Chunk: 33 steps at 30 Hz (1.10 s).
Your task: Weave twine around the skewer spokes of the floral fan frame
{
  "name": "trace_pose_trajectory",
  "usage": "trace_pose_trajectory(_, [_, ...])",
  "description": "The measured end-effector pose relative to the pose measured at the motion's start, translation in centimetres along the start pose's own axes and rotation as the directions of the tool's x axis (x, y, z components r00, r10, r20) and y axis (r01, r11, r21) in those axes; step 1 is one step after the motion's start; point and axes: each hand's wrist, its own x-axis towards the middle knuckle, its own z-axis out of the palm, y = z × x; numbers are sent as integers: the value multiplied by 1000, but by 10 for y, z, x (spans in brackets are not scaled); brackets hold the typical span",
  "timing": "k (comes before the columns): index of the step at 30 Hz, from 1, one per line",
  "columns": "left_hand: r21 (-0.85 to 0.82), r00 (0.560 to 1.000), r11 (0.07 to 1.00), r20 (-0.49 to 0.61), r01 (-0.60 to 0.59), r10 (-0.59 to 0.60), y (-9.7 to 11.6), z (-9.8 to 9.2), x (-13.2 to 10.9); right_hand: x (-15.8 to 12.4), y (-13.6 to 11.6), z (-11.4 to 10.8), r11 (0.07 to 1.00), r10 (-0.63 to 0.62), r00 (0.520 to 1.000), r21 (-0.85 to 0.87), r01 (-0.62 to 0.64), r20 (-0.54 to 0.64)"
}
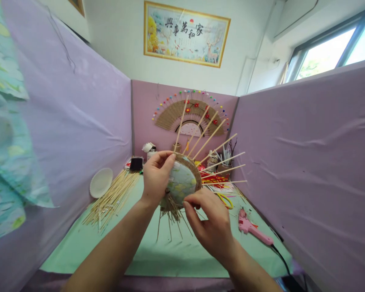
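Note:
A half-made fan (pixel 182 182) is held up above the table. It has a pale flowered fabric face, a brown twine-wrapped rim (pixel 198 178) and thin wooden sticks (pixel 211 138) spreading from the upper and right sides. My left hand (pixel 156 174) pinches its upper left edge between thumb and fingers. At the lower right edge, my right hand (pixel 209 219) has its thumb and forefinger pressed together; whatever lies between them is hidden. A bundle of loose brown strands (pixel 171 207) hangs at the bottom of the fan, with thin ends spreading below it.
A pile of wooden sticks (pixel 112 196) and a white dish (pixel 101 183) lie left. To the right are a pink glue gun (pixel 254 229) with its cord and yellow-handled scissors (pixel 226 200). A finished fan (pixel 167 115) with coloured beads hangs on the back panel. Purple partitions (pixel 292 162) enclose the table.

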Motion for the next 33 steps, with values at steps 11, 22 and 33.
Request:
trace_pose_trajectory(11, [-325,916,945,-391,-46,-90,-35,-25,56,-53,43,36,664,511,567,124,-738,646])
trace_pose_trajectory(22, [-494,845,869,-459,16,-276,-82,-16,47,-39,86,127,-146,664,595,858,-492,454])
trace_pose_trajectory(33, [-608,835,716,-152,343,-529,-116,-49,-1,-40,138,105,-105,668,645,905,-412,371])
